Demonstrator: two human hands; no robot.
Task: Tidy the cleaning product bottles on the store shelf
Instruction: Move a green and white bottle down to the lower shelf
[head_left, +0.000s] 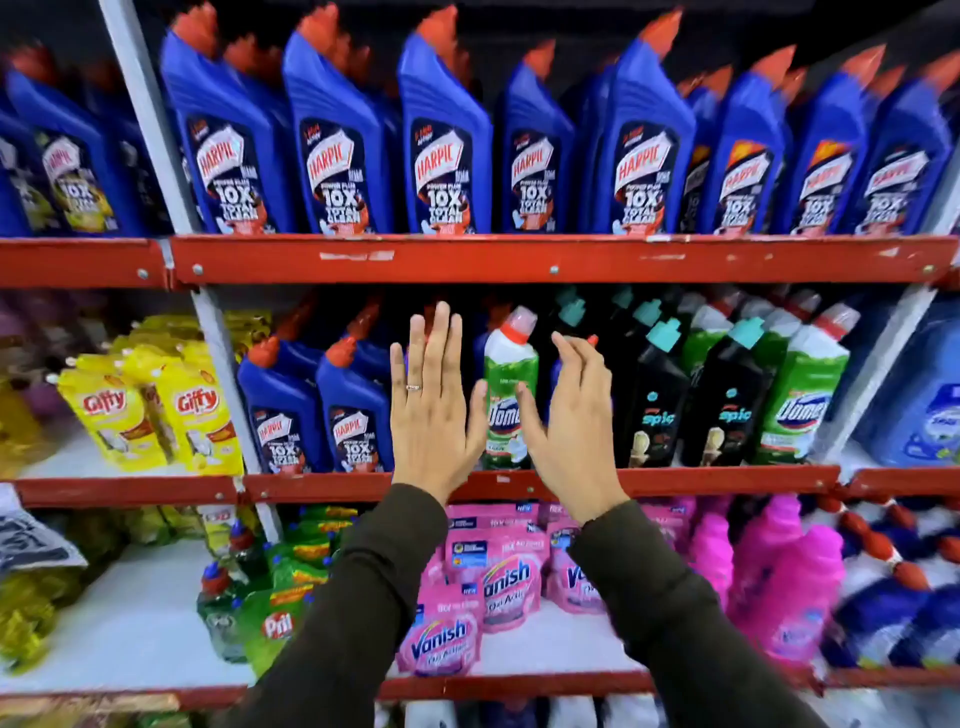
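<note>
A green Domex bottle (510, 374) with a white shoulder and red cap stands upright at the front of the middle shelf (675, 480). My left hand (434, 410) is flat and open just left of it, fingers up, hiding a blue bottle behind. My right hand (569, 415) is open just right of the green bottle, fingers curved, in front of another blue bottle. Neither hand holds anything. Small blue Harpic bottles (317, 410) stand to the left, black Spic bottles (691, 400) and another green Domex bottle (808, 395) to the right.
Large blue Harpic bottles (447, 140) fill the top shelf (519, 260). Yellow Giffy pouches (150, 410) lie in the left bay. Pink Vanish pouches (467, 587), pink bottles (789, 577) and green Pril bottles (260, 597) sit on the lower shelf. A grey upright post (223, 374) divides the bays.
</note>
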